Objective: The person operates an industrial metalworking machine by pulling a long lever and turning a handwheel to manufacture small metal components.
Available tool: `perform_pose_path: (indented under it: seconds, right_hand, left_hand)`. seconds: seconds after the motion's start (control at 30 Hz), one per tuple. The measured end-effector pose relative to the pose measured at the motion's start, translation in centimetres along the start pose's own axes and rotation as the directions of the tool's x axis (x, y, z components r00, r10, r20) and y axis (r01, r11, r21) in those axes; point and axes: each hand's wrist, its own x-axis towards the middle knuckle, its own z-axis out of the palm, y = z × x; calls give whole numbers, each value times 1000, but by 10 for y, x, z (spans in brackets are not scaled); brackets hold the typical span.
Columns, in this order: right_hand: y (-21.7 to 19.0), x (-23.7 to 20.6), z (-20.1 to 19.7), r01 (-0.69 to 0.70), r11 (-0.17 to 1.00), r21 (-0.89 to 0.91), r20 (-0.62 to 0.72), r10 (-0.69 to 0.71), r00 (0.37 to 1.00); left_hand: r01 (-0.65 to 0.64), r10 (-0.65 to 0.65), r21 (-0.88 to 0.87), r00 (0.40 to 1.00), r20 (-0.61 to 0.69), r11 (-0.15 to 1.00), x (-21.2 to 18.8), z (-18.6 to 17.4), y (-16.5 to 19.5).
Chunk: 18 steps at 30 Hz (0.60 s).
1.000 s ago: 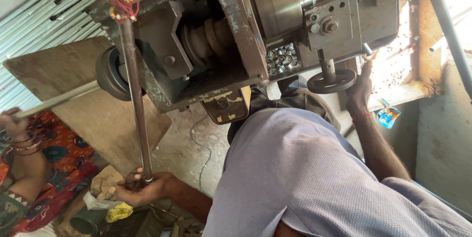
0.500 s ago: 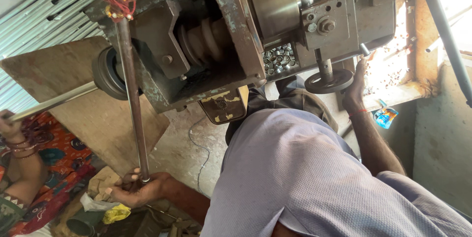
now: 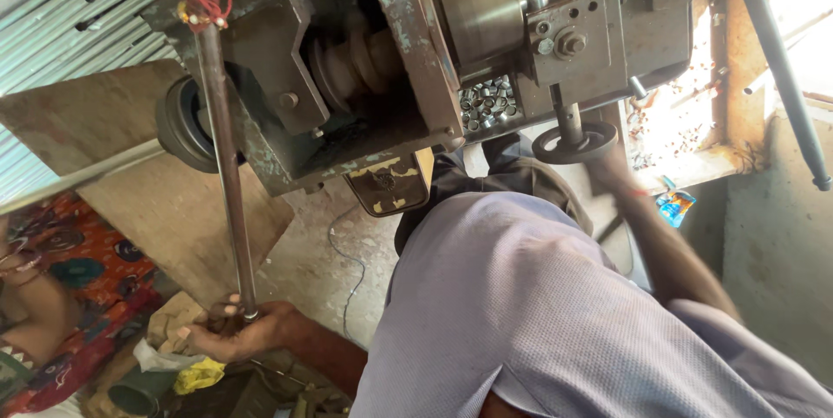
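The person's left hand [image 3: 230,331] wraps its fingers around the lower end of a long steel lever rod [image 3: 224,166], gripping it firmly near the floor. The rod runs up from that hand to the top left corner of the machine [image 3: 390,62], where red thread [image 3: 204,2] is tied around its upper end. The right hand [image 3: 612,166] reaches up to the small black handwheel [image 3: 574,142] that hangs under the right part of the machine; it looks blurred, so I cannot tell whether the fingers clasp the rim or only touch it. The machine is a heavy, worn metal body with a stepped pulley [image 3: 356,67] in its middle and a dark round wheel [image 3: 184,127] on its left edge. A heap of small shiny metal rings [image 3: 488,101] sits in an opening just left of the handwheel's shaft. Below the left hand lie a yellow rag [image 3: 200,375] and a dark green pipe [image 3: 139,394]. Another person's arm [image 3: 35,292] rests on a patterned red cloth [image 3: 82,297] at the far left.
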Motion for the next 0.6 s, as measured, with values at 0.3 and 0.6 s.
perform_pose_path:
  seconds: [0.3, 0.6]
  right_hand:
    - [-24, -10, 13, 246, 964, -98, 224, -219, 950]
    - [-10, 15, -18, 166, 955, -244, 91, -147, 985]
  left_hand:
    - [483, -593, -639, 803, 50, 599, -19, 3, -11]
    - [40, -46, 106, 997, 60, 994, 7, -21, 68]
